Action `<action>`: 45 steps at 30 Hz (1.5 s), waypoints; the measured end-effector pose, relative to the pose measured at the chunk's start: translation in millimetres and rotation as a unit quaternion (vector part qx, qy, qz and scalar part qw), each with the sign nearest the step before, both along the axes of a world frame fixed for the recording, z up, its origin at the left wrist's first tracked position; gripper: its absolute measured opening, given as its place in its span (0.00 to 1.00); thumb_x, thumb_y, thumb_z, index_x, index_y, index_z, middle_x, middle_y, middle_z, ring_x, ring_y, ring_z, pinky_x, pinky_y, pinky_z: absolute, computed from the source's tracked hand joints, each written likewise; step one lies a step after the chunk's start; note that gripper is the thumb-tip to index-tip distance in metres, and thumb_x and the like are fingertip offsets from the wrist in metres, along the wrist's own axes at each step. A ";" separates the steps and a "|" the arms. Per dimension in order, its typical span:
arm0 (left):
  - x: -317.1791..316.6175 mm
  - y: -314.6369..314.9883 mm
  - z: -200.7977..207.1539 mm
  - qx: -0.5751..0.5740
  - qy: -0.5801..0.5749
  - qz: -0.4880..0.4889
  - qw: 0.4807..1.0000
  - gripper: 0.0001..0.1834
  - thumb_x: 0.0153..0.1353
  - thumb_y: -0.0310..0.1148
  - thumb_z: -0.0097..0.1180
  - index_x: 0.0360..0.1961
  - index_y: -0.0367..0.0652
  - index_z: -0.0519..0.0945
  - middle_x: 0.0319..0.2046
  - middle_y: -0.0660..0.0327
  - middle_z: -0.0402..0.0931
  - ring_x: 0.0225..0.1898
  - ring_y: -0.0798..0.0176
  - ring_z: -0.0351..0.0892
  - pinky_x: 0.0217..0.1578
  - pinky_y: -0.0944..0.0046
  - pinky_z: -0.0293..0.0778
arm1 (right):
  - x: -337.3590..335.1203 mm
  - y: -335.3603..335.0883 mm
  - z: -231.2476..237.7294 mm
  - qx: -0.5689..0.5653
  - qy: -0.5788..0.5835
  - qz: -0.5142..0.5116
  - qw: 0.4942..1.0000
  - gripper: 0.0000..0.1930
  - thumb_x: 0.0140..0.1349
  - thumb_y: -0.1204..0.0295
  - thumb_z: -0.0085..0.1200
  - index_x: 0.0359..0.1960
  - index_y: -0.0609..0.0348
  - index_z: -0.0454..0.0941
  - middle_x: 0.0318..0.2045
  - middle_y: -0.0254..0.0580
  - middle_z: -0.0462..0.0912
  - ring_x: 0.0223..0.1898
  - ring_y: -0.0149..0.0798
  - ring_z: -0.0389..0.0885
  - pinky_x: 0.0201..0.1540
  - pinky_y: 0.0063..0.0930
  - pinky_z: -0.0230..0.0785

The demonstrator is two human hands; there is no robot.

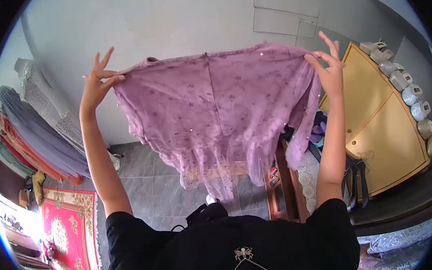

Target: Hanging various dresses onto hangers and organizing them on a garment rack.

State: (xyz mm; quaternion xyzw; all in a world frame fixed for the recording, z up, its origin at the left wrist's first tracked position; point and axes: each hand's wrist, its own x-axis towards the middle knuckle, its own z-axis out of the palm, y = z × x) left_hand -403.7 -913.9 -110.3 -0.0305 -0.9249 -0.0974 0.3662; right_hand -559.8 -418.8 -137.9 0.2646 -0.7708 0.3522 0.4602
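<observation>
One sheer purple garment (179,105), dotted with small dark motifs, hangs spread in mid-air above the grey tiled floor (145,198). At its upper corners, the left hand (95,87) and right hand (332,74) each have thumb and finger clamped on the cloth (the spare fingers fan out rather daintily). Leftward lies a red rug (70,238); rightward, pale objects (399,80) line the far edge of a yellow cabinet (383,124).

The left head-worn fisheye's basically peering down and out over the wearer's black shirt (292,244), super close at the bottom, with the lilac garment (252,88) a bit further off mid-frame, then the grey wall (145,25) and tiled floor (173,202) beyond it.
</observation>
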 end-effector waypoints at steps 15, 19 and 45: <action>-50.9 -22.6 11.0 0.075 -0.061 -0.107 0.990 0.11 0.47 0.44 0.61 0.29 0.52 0.85 0.62 0.67 0.57 0.68 0.49 0.34 0.54 0.26 0.22 | -62.1 2.3 -2.7 -0.023 -0.144 0.199 0.969 0.10 0.49 0.68 0.62 0.26 0.64 0.80 0.58 0.40 0.66 0.57 0.38 0.63 0.58 0.33 0.50; -82.1 -17.6 -6.9 0.061 -0.082 -0.004 0.995 0.12 0.47 0.48 0.60 0.29 0.55 0.85 0.62 0.67 0.57 0.68 0.49 0.34 0.52 0.24 0.21 | -89.5 -18.7 -19.3 -0.017 -0.144 0.126 0.981 0.14 0.47 0.61 0.63 0.26 0.60 0.81 0.59 0.35 0.65 0.60 0.41 0.59 0.60 0.54 0.33; -278.4 -65.6 -223.7 0.074 -0.126 0.231 0.962 0.17 0.52 0.50 0.54 0.44 0.63 0.79 0.66 0.60 0.44 0.67 0.46 0.30 0.48 0.18 0.25 | -245.7 -156.5 -198.1 0.125 -0.201 -0.235 0.943 0.13 0.54 0.57 0.53 0.37 0.46 0.80 0.60 0.43 0.57 0.65 0.60 0.39 0.52 0.80 0.23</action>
